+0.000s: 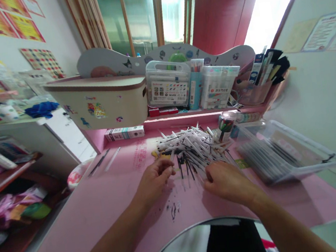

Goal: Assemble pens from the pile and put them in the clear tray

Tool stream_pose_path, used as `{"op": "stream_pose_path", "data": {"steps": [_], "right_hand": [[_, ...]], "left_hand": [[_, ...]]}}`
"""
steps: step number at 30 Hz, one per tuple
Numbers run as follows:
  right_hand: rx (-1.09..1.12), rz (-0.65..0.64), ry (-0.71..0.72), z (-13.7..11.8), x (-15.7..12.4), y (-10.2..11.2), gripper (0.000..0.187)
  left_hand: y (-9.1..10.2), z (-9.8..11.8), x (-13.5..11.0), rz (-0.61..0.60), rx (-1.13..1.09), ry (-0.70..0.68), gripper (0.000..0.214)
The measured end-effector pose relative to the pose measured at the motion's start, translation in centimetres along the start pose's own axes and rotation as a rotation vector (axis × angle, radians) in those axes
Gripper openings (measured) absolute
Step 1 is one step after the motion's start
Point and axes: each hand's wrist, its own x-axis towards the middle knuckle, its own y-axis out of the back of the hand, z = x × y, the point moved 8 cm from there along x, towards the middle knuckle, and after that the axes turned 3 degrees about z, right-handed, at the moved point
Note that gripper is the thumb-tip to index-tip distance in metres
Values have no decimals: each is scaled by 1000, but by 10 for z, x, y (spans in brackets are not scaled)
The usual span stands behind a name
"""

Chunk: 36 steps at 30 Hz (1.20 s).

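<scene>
A heap of white pen barrels and thin dark sticks (193, 143) lies on the pink desk (104, 206). At the heap's left front edge is my left hand (154, 177), its fingers curled and thumb bent in; a pale slim piece shows by the fingertips, but whether they grip it is unclear. My right hand (224, 180) is closed at the front right of the heap, with its fingertips turned down and largely hidden. Between the hands, several thin black sticks (187, 169) point toward me. Small dark bits (174, 209) are scattered in front of the heap.
To the right stands a clear plastic bin (314, 168) with rows of slim pieces inside. A jar of pens (226, 125) is behind the heap. Two slim sticks (112, 159) lie at left. A lidded cream box (102, 106) and marker cases (168, 86) line the shelf.
</scene>
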Motion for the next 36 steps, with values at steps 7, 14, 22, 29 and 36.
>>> {"op": "stream_pose_path", "data": {"steps": [7, 14, 22, 29, 36], "right_hand": [[236, 10, 52, 4, -7, 8, 12], [314, 49, 295, -48, 6, 5, 13], [107, 58, 285, -27, 48, 21, 27], [-68, 15, 81, 4, 55, 8, 24], [-72, 14, 65, 8, 52, -2, 19]], "left_hand": [[-26, -15, -11, -191, -157, 171, 18], [-39, -30, -15, -231, -630, 358, 26], [1, -31, 4, 158, -628, 302, 14], [12, -34, 7, 251, -680, 275, 13], [12, -27, 6, 239, -611, 241, 6]]}}
